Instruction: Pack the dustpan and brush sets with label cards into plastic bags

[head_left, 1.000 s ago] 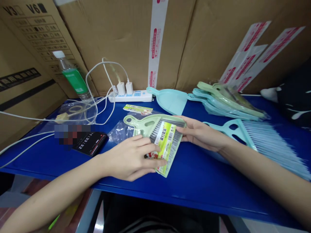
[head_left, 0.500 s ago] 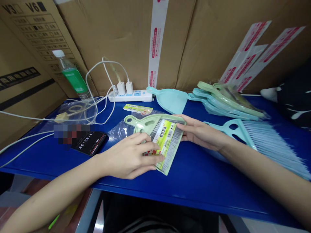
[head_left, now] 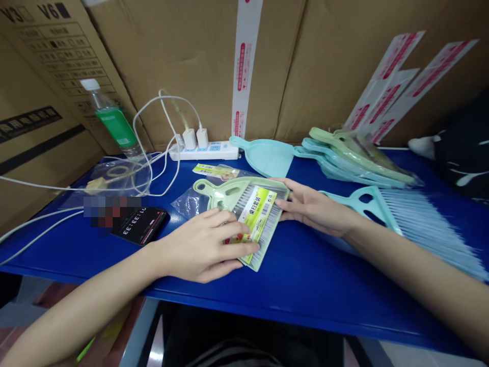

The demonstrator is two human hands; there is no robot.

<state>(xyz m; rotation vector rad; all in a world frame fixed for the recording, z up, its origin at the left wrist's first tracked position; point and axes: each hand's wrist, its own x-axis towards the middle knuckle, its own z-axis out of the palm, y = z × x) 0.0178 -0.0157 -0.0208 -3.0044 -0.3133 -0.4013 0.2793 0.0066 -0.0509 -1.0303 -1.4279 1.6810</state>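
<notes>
A pale green brush-and-dustpan set (head_left: 237,196) lies on the blue table (head_left: 305,275), with a yellow-green label card (head_left: 256,211) over its grey bristles. My left hand (head_left: 204,244) grips the lower end of the card and bristles, fingers wrapped round the edge. My right hand (head_left: 311,206) holds the set's right edge with its fingertips. A clear plastic bag (head_left: 189,204) lies under the set's handle.
A blue brush (head_left: 401,219) lies under my right forearm. A blue dustpan (head_left: 267,155) and a stack of dustpans (head_left: 355,158) sit behind. At the left are a phone (head_left: 143,224), a power strip (head_left: 204,150) with cables, a bottle (head_left: 114,122). Cardboard boxes (head_left: 183,61) line the back.
The label card has slid a little up and left over the bristles under my left hand. My right hand stays at the set's edge.
</notes>
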